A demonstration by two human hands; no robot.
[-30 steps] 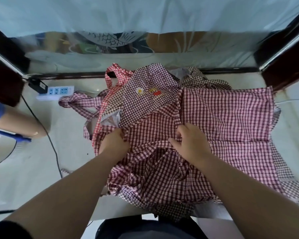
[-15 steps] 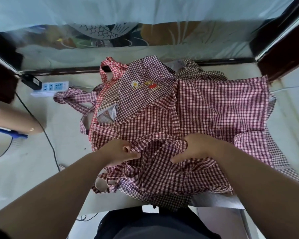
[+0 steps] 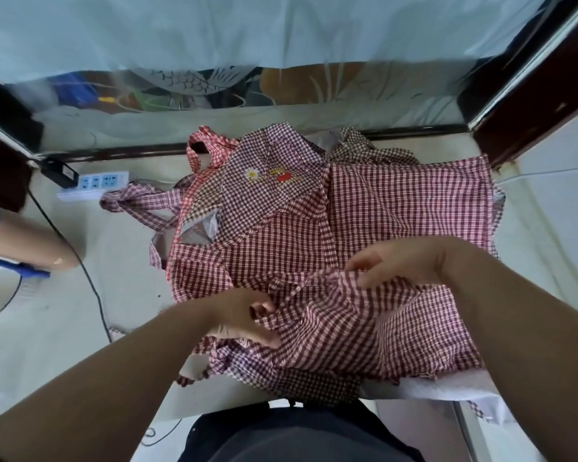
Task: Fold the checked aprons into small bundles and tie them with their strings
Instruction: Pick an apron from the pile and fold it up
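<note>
A heap of red-and-white checked aprons (image 3: 397, 208) lies spread on the pale surface (image 3: 124, 261) in front of me. The topmost apron (image 3: 341, 325) is bunched up near my body. My left hand (image 3: 247, 320) pinches its left edge with curled fingers. My right hand (image 3: 401, 261) grips a fold of the same apron at its upper right. An apron with a daisy embroidery (image 3: 267, 176) lies behind. Checked strings (image 3: 141, 203) trail out to the left of the heap.
A white power strip (image 3: 95, 183) with a black plug sits at the back left, and a black cable (image 3: 90, 278) runs forward from it. Another person's arm (image 3: 24, 241) reaches in at the left edge. Dark wooden frames stand at both sides.
Both hands have drawn the top apron toward me and lifted it. My right hand moved up and right with a fold; my left hand shifted down and right along the edge.
</note>
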